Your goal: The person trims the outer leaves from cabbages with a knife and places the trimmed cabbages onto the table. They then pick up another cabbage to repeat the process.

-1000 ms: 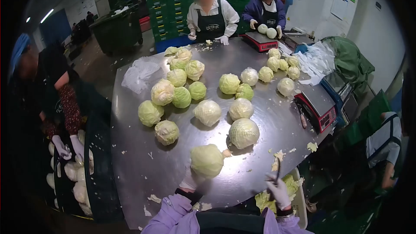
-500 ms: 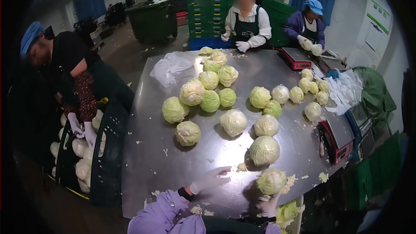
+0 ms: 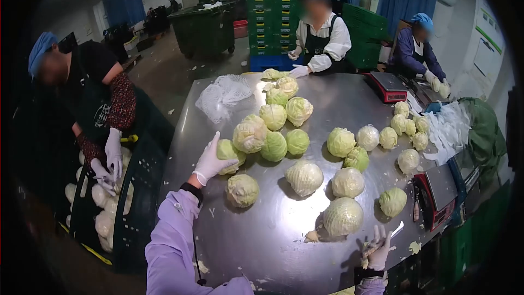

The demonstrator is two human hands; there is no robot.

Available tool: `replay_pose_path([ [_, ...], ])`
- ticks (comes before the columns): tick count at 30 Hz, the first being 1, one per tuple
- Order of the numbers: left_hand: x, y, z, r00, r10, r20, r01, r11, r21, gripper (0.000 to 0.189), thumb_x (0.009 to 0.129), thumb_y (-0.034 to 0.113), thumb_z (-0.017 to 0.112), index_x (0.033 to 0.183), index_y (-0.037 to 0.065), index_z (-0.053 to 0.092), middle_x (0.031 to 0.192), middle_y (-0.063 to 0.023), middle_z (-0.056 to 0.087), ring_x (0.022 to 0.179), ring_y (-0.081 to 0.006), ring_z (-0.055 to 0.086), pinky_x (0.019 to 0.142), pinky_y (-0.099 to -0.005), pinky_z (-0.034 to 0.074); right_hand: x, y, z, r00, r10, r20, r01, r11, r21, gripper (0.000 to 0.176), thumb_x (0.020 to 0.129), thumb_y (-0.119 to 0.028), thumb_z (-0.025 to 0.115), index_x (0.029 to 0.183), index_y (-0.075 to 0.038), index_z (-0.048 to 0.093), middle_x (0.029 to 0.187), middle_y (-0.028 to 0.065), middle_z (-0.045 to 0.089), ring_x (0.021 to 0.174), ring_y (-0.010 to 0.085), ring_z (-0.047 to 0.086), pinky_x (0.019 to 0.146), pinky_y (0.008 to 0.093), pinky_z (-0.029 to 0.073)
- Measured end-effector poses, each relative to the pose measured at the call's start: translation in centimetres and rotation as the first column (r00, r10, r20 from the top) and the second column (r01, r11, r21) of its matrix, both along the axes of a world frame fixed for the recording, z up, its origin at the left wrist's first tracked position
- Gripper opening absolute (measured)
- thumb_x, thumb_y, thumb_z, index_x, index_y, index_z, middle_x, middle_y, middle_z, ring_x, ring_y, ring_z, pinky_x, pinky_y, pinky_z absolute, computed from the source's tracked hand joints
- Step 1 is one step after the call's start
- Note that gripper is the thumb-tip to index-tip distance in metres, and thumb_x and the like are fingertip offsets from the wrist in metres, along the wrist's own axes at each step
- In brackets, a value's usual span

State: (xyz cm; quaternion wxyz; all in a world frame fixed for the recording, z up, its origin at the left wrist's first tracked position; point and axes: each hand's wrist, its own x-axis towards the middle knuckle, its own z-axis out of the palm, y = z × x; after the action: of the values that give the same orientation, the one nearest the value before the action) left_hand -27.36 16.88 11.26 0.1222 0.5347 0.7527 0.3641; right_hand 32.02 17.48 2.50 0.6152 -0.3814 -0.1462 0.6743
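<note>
My left hand [image 3: 210, 163], in a white glove, is wrapped round the left side of a green cabbage [image 3: 229, 155] on the steel table [image 3: 267, 262]. The thumb is on the near side and the fingers are on the far side. Near the table's front edge, my gloved right hand [image 3: 376, 248] holds a knife whose short pale blade [image 3: 398, 229] points up and right; its handle is mostly hidden. A trimmed cabbage [image 3: 393, 202] lies beyond that hand. Net-wrapped cabbages [image 3: 343, 217] stand to its left.
A red scale [image 3: 436, 196] is at the right edge, another [image 3: 387, 86] farther back. Clear netting [image 3: 222, 97] lies at the far left. One co-worker [image 3: 93, 93] bends over a crate [image 3: 139, 207] of wrapped cabbages; two more people stand across the table.
My left hand has moved forward from the table's front onto the green cabbage. The cabbage by my right hand now lies farther right, near the scale, apart from the hand. The view has shifted.
</note>
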Motion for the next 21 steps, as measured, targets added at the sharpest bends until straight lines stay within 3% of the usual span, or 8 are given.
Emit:
replay_pose_path([
  [3, 0.1, 4.1, -1.6, 0.997, -0.002, -0.083, 0.000, 1.000, -0.023, 0.125, 0.056, 0.042, 0.087, 0.148, 0.000, 0.013, 0.145, -0.0283, 0.028, 0.137, -0.0388, 0.027, 0.112, -0.0409, 0.026, -0.1, -1.4, -2.1, 0.982, 0.115, 0.147, -0.089, 0.981, -0.173, 0.048, 0.096, -0.047, 0.047, 0.123, -0.008, 0.049, 0.087, 0.0017, 0.063, 0.052, 0.0095, 0.048, 0.062, 0.0351, 0.055],
  [4, 0.0, 5.1, -2.7, 0.997, -0.018, -0.081, 0.017, 1.000, -0.019, 0.125, 0.056, 0.042, 0.087, 0.148, 0.000, 0.013, 0.145, -0.0283, 0.028, 0.137, -0.0388, 0.027, 0.112, -0.0409, 0.026, -0.5, -2.6, -2.5, 0.990, 0.096, 0.104, -0.078, 0.984, -0.162, 0.049, 0.095, -0.047, 0.050, 0.123, -0.007, 0.051, 0.102, 0.0090, 0.061, 0.057, 0.0097, 0.053, 0.046, 0.0209, 0.044],
  [6, 0.3, 7.7, -4.4, 0.972, 0.023, -0.233, -0.004, 0.996, 0.085, 0.127, 0.052, 0.038, 0.089, 0.148, 0.002, 0.014, 0.148, -0.0275, 0.025, 0.139, -0.0406, 0.021, 0.113, -0.0432, 0.022, 0.7, -4.4, -3.5, 0.988, 0.114, 0.108, -0.086, 0.968, -0.234, 0.048, 0.095, -0.045, 0.050, 0.122, -0.005, 0.051, 0.101, 0.0110, 0.062, 0.060, 0.0101, 0.052, 0.047, 0.0207, 0.044],
  [9, -1.7, 11.3, -7.3, 0.979, -0.086, -0.186, 0.121, 0.976, 0.182, 0.125, 0.048, 0.034, 0.091, 0.146, -0.001, 0.020, 0.148, -0.0253, 0.023, 0.141, -0.0376, 0.017, 0.114, -0.0407, 0.020, 2.1, -6.9, -5.4, 0.998, 0.006, 0.068, 0.016, 0.949, -0.315, 0.046, 0.095, -0.043, 0.050, 0.120, -0.004, 0.050, 0.099, 0.0120, 0.063, 0.062, 0.0102, 0.051, 0.046, 0.0208, 0.043],
  [13, -2.6, 12.0, -7.5, 0.986, -0.135, -0.094, 0.154, 0.956, 0.250, 0.109, 0.053, 0.020, 0.087, 0.142, -0.001, 0.027, 0.134, -0.0194, 0.039, 0.125, -0.0331, 0.040, 0.107, -0.0387, 0.033, 3.1, -8.4, -6.3, 0.994, 0.047, 0.103, -0.009, 0.937, -0.348, 0.043, 0.096, -0.037, 0.050, 0.119, -0.001, 0.051, 0.097, 0.0125, 0.063, 0.064, 0.0103, 0.050, 0.051, 0.0209, 0.043],
  [17, -1.1, 11.6, -5.4, 0.996, -0.089, -0.004, 0.088, 0.980, 0.179, 0.100, 0.059, 0.020, 0.086, 0.141, 0.000, 0.032, 0.132, -0.0172, 0.044, 0.122, -0.0285, 0.045, 0.104, -0.0363, 0.037, 1.9, -8.4, -6.5, 0.998, 0.057, 0.035, -0.043, 0.946, -0.320, 0.046, 0.097, -0.036, 0.048, 0.126, 0.000, 0.049, 0.099, 0.0105, 0.063, 0.064, 0.0097, 0.048, 0.056, 0.0226, 0.045],
  [19, -0.8, 11.0, -4.6, 0.910, -0.096, 0.403, 0.049, 0.991, 0.127, 0.085, 0.069, 0.018, 0.081, 0.139, 0.001, 0.035, 0.130, -0.0133, 0.049, 0.117, -0.0241, 0.049, 0.102, -0.0340, 0.039, 0.7, -8.1, -4.6, 0.995, 0.101, -0.008, -0.098, 0.944, -0.314, 0.044, 0.097, -0.034, 0.049, 0.126, -0.001, 0.050, 0.101, 0.0116, 0.063, 0.066, 0.0105, 0.054, 0.056, 0.0237, 0.046],
  [21, 0.1, 10.3, -3.9, 0.834, -0.180, 0.521, 0.097, 0.978, 0.183, 0.079, 0.073, 0.017, 0.078, 0.138, 0.002, 0.037, 0.129, -0.0120, 0.050, 0.116, -0.0224, 0.050, 0.100, -0.0332, 0.040, 0.6, -8.0, -4.2, 0.982, 0.179, 0.056, -0.151, 0.934, -0.324, 0.042, 0.098, -0.032, 0.049, 0.126, -0.001, 0.050, 0.101, 0.0123, 0.064, 0.069, 0.0113, 0.057, 0.057, 0.0243, 0.048],
])
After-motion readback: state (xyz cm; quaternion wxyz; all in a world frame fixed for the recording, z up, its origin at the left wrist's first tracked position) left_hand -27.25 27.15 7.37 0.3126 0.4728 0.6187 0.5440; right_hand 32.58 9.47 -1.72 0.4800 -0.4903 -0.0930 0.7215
